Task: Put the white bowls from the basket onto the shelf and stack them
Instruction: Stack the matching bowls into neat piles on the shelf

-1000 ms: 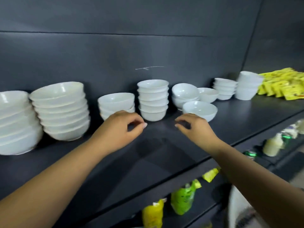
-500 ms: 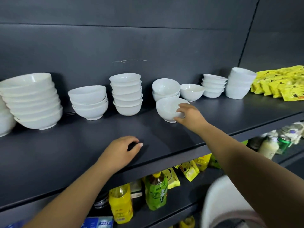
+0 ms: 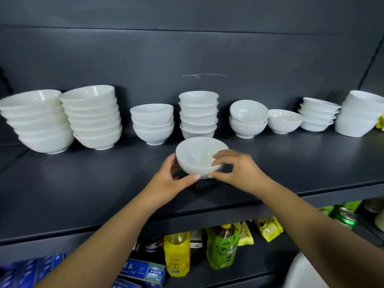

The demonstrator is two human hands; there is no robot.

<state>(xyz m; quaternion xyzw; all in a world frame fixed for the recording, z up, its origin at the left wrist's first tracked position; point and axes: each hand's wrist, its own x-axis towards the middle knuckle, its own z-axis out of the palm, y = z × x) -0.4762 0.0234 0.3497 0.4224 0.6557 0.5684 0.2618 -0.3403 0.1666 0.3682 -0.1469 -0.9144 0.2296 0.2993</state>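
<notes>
Already done: many white bowls sit in stacks [image 3: 198, 114] along the back of the shelf [image 3: 83, 183], mid frame.
Bowl: one loose white bowl [image 3: 200, 154], centre frame, not stacked yet.
Left hand [image 3: 166, 183]: fingers curl round its left side.
Right hand [image 3: 239, 171]: fingers pinch its right rim.
Left to do: stack it, I think.
Hidden: no basket seen; white thing [image 3: 301, 271], lower right, is cut off.

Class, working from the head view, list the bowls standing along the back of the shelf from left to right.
Large bowl stack → second large bowl stack → three-bowl stack → tall stack of small bowls → two-bowl stack → single bowl → shallow-bowl stack → end stack. The held bowl, in front, is left out.
</notes>
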